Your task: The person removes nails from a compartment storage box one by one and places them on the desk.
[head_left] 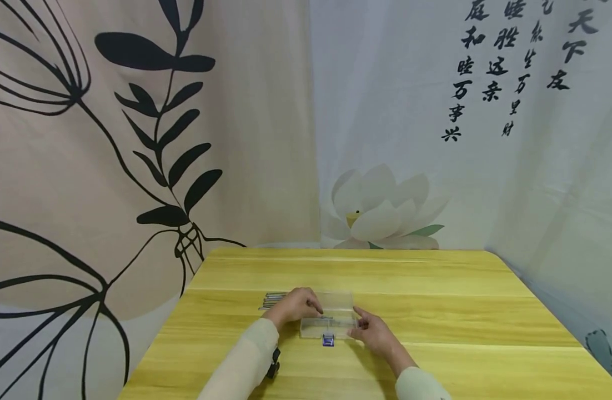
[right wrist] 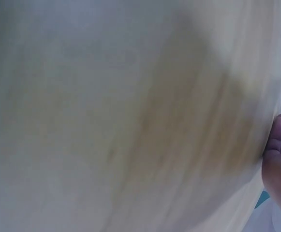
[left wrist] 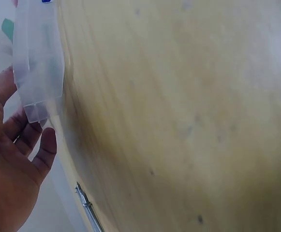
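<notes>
A clear plastic box (head_left: 313,328) stands with its lid (head_left: 336,300) raised at the back and a blue latch (head_left: 328,340) at its front. My left hand (head_left: 296,304) reaches over the box's left part, fingertips bent down at its inside. A thin dark rod (head_left: 327,317) shows right at those fingertips; whether they pinch it I cannot tell. My right hand (head_left: 373,333) grips the box's right end, thumb at the front and fingers behind. In the left wrist view, the left thumb (left wrist: 2,87) overlaps the box's end wall.
Several slim metallic rods (head_left: 272,300) lie side by side left of the box, partly behind the left hand. One with a pointed tip (left wrist: 88,208) shows in the left wrist view. Everything rests on a yellow wood-grain table (head_left: 436,311), with a printed curtain (head_left: 266,122) behind.
</notes>
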Action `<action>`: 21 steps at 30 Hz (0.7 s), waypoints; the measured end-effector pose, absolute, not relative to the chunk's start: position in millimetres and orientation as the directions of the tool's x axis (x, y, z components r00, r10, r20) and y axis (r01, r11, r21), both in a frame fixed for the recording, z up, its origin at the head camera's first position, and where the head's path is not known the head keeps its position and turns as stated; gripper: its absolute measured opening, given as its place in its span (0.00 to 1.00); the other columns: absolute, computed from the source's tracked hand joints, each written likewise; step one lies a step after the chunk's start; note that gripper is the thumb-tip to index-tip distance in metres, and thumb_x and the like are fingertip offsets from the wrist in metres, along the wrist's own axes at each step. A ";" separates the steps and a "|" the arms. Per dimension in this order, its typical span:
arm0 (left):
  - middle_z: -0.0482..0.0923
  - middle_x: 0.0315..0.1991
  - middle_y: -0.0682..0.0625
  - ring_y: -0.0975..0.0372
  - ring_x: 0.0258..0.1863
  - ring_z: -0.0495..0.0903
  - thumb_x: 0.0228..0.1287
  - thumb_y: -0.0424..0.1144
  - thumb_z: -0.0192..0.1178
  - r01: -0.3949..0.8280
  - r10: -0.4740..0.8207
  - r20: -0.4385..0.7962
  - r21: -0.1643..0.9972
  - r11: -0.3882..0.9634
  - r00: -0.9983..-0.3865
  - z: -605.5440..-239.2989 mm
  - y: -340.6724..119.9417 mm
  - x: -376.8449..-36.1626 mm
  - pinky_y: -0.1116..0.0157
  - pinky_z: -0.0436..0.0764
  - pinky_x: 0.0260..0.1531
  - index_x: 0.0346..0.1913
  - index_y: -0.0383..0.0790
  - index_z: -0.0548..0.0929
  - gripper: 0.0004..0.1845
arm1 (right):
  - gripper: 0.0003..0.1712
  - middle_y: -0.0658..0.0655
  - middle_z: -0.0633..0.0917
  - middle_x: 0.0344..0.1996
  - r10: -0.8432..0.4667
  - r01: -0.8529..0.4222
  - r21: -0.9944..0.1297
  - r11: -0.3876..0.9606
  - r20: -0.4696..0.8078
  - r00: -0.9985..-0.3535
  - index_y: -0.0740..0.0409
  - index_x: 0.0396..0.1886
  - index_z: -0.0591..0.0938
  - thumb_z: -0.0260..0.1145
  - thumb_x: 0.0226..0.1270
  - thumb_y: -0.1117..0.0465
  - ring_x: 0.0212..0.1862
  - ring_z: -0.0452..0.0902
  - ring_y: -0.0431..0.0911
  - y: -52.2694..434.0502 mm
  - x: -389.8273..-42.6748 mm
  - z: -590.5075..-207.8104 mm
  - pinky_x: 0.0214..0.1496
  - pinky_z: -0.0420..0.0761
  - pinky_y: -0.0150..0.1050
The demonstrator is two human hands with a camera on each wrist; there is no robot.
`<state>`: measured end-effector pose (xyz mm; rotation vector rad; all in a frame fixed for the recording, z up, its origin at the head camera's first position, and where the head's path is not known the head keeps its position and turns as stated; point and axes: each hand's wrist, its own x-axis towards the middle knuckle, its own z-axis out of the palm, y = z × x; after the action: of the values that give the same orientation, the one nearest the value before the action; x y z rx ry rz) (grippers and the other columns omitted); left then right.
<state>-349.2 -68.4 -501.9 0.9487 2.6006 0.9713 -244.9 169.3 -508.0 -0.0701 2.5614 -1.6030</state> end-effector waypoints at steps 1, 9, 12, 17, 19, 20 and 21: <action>0.78 0.38 0.59 0.65 0.39 0.76 0.63 0.36 0.69 0.507 0.639 0.033 0.641 0.576 -0.769 -502.6 -67.7 -349.7 0.64 0.78 0.41 0.34 0.47 0.91 0.03 | 0.39 0.61 0.78 0.44 -0.102 0.022 -0.897 0.441 -0.075 -0.992 0.70 0.72 0.64 0.69 0.66 0.66 0.43 0.73 0.50 169.4 -245.0 -508.5 0.43 0.78 0.44; 0.75 0.39 0.58 0.67 0.37 0.74 0.61 0.39 0.70 0.556 0.655 0.015 0.544 0.628 -0.755 -500.9 -62.2 -348.8 0.68 0.77 0.39 0.37 0.47 0.92 0.03 | 0.39 0.61 0.78 0.45 -0.093 0.024 -0.893 0.450 -0.073 -0.993 0.70 0.72 0.65 0.70 0.65 0.65 0.44 0.73 0.50 170.2 -246.4 -511.6 0.45 0.78 0.45; 0.75 0.39 0.59 0.67 0.37 0.73 0.61 0.40 0.70 0.573 0.660 0.004 0.501 0.648 -0.751 -498.5 -60.7 -347.6 0.67 0.77 0.39 0.37 0.48 0.92 0.04 | 0.39 0.61 0.77 0.44 -0.095 0.023 -0.897 0.442 -0.072 -0.993 0.70 0.72 0.65 0.70 0.65 0.65 0.44 0.72 0.50 170.3 -246.5 -512.0 0.43 0.77 0.43; 0.73 0.37 0.60 0.69 0.35 0.72 0.62 0.40 0.69 0.597 0.671 -0.011 0.446 0.667 -0.742 -494.8 -58.6 -347.2 0.68 0.76 0.37 0.37 0.50 0.92 0.03 | 0.39 0.61 0.77 0.44 -0.102 0.010 -0.897 0.442 -0.062 -0.993 0.71 0.72 0.64 0.69 0.66 0.64 0.44 0.72 0.50 170.1 -246.5 -511.4 0.43 0.77 0.42; 0.72 0.36 0.60 0.69 0.33 0.72 0.62 0.40 0.69 0.610 0.679 -0.008 0.432 0.664 -0.734 -494.6 -57.8 -347.9 0.69 0.76 0.36 0.36 0.50 0.92 0.03 | 0.39 0.61 0.78 0.44 -0.101 0.008 -0.895 0.445 -0.059 -0.993 0.71 0.72 0.64 0.69 0.66 0.65 0.45 0.72 0.51 169.8 -246.1 -510.9 0.44 0.77 0.43; 0.72 0.35 0.61 0.69 0.33 0.72 0.62 0.40 0.69 0.617 0.684 -0.006 0.426 0.662 -0.730 -494.6 -57.5 -348.2 0.69 0.76 0.36 0.36 0.49 0.92 0.03 | 0.39 0.61 0.78 0.44 -0.096 0.009 -0.894 0.448 -0.058 -0.994 0.71 0.72 0.64 0.69 0.66 0.65 0.45 0.73 0.51 169.6 -245.8 -510.5 0.44 0.77 0.43; 0.72 0.35 0.61 0.70 0.32 0.72 0.62 0.39 0.70 0.620 0.686 -0.005 0.423 0.661 -0.727 -494.7 -57.2 -348.4 0.69 0.76 0.36 0.35 0.49 0.92 0.03 | 0.38 0.61 0.78 0.44 -0.091 0.010 -0.894 0.448 -0.057 -0.994 0.71 0.72 0.64 0.69 0.66 0.65 0.45 0.73 0.50 169.4 -245.2 -509.8 0.44 0.78 0.44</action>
<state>-348.4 -57.2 -494.7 1.0753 2.7103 0.5982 -245.2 169.4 -509.8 -0.0729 2.5898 -1.5994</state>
